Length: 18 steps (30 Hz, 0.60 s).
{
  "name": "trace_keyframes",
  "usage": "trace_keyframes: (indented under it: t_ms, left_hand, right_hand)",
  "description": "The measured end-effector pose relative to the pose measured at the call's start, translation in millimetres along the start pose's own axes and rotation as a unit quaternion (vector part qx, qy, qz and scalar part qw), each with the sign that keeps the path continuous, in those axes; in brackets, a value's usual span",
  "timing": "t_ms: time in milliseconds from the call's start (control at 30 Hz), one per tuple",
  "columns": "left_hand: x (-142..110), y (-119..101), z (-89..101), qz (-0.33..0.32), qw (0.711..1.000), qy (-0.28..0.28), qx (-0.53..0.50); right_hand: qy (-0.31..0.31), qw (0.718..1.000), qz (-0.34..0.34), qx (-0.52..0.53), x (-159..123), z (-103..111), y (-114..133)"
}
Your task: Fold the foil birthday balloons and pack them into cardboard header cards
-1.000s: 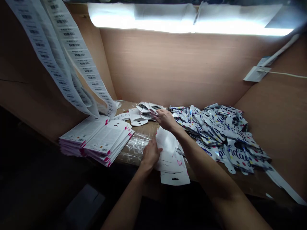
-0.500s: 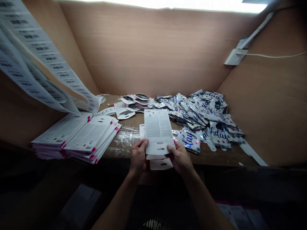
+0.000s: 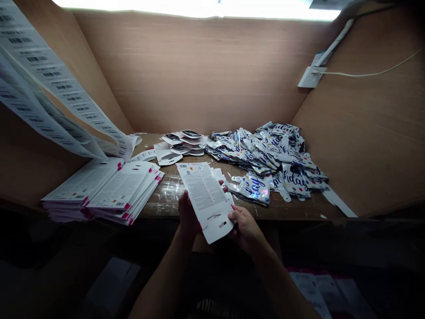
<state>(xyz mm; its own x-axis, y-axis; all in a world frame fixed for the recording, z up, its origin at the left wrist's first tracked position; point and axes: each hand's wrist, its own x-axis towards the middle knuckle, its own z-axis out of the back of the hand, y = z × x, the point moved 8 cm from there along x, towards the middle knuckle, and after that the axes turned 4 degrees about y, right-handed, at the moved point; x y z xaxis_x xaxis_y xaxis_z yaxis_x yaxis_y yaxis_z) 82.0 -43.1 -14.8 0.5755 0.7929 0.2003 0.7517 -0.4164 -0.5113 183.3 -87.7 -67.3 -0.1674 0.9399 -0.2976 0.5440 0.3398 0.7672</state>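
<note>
A white printed packaging sleeve (image 3: 207,195) with a hang hole and pink edges is held at a slant above the front of the table. My left hand (image 3: 187,212) is wrapped around it from the left and beneath, its fingertips showing past the right edge. With thumb on top, my right hand (image 3: 244,223) pinches the sleeve's near right corner beside the hang hole. More white sleeves (image 3: 217,173) show partly behind the held one. Just right of it lies a foil balloon packet (image 3: 254,188) with blue lettering.
Stacked flat sleeves (image 3: 122,186) stand on the left, under hanging strips of barcode labels (image 3: 79,104). Bulging sleeves (image 3: 186,144) are piled at the back. A heap of foil packets (image 3: 265,150) covers the right. A power socket (image 3: 312,76) hangs on the right wall.
The held sleeve has turned from upright to slanted, its near end swinging right and lower. My left hand has slid further under it. The view has shifted slightly.
</note>
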Motion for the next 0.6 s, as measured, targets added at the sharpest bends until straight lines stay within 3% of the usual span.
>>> trace_keyframes:
  t_ms: [167, 367, 600]
  left_hand:
    - [0, 6, 6.5, 0.0, 0.999, -0.019, -0.049]
    - [-1, 17, 15.0, 0.029, 0.995, -0.017, -0.095]
    - [2, 15, 13.9, 0.009, 0.992, -0.075, -0.106]
  right_hand:
    - [-0.051, 0.997, 0.056, -0.003, -6, 2, 0]
    - [-0.042, 0.996, 0.082, 0.001, -7, -2, 3]
    - [-0.088, 0.982, 0.127, -0.111, -1, 8, -10]
